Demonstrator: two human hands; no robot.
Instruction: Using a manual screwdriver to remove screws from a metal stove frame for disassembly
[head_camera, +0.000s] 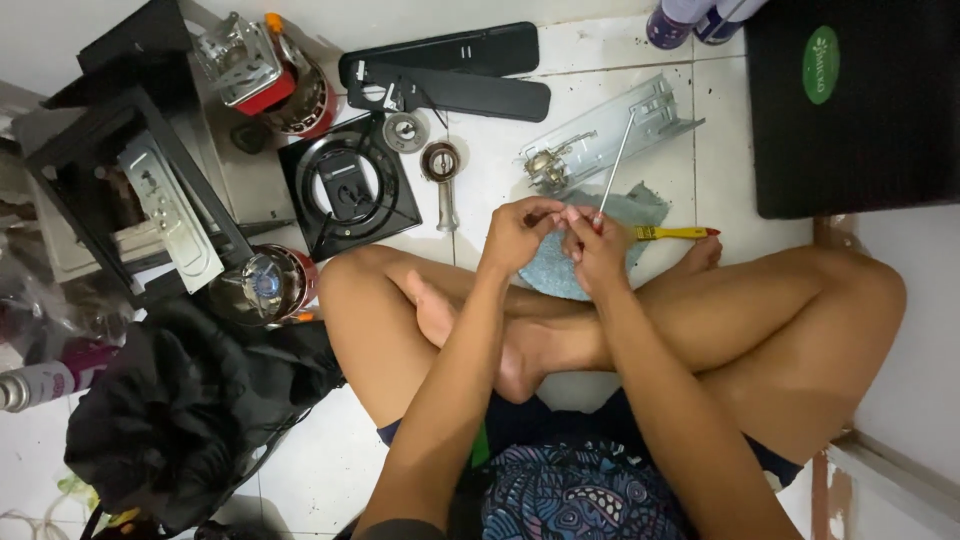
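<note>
My left hand (517, 232) and right hand (600, 250) pinched together on thin metal rod (615, 165) over blue cloth (560, 270), fingertip grip hard to make out, yellow brush (672, 233) just right, cloth partly hidden.

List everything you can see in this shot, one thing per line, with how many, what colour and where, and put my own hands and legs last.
thin metal rod: 1, silver, pinched at its lower end by the right hand
cloth: 1, pale blue, on the floor under both hands
brush: 1, yellow handle with red tip, right of the hands
metal bracket: 1, silver, on the tiles above the cloth
burner plate: 1, black, square, left of the knee
flat panels: 2, black, top centre
stove frame: 1, black, far left
black bag: 1, lower left
black case: 1, top right
left hand: 1, fingertips meeting the right hand
right hand: 1, on the rod
crossed legs: 2, bare, centre
</note>
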